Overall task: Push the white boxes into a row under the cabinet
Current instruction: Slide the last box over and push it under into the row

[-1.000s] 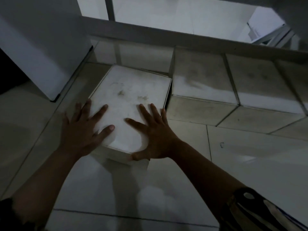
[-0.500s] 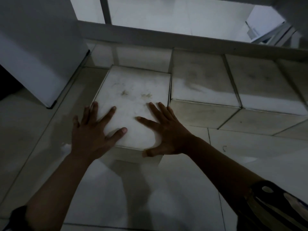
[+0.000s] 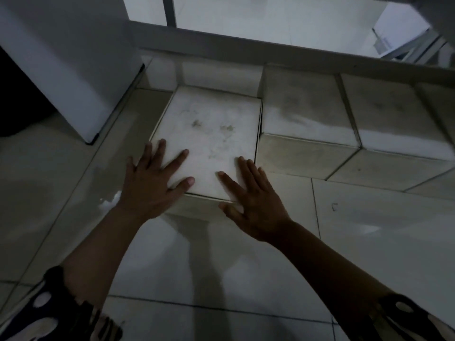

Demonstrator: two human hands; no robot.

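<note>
The smudged white box (image 3: 209,141) sits on the tiled floor (image 3: 369,230) with its far edge under the cabinet's front rail (image 3: 270,49). Its right side lies just beside the neighbouring white box (image 3: 305,119), whose near face stands further back. Another white box (image 3: 389,119) follows on the right. The left hand (image 3: 150,185) lies flat, fingers spread, on the near left corner of the smudged box. The right hand (image 3: 253,200) presses flat on the near right corner, thumb over the front edge.
</note>
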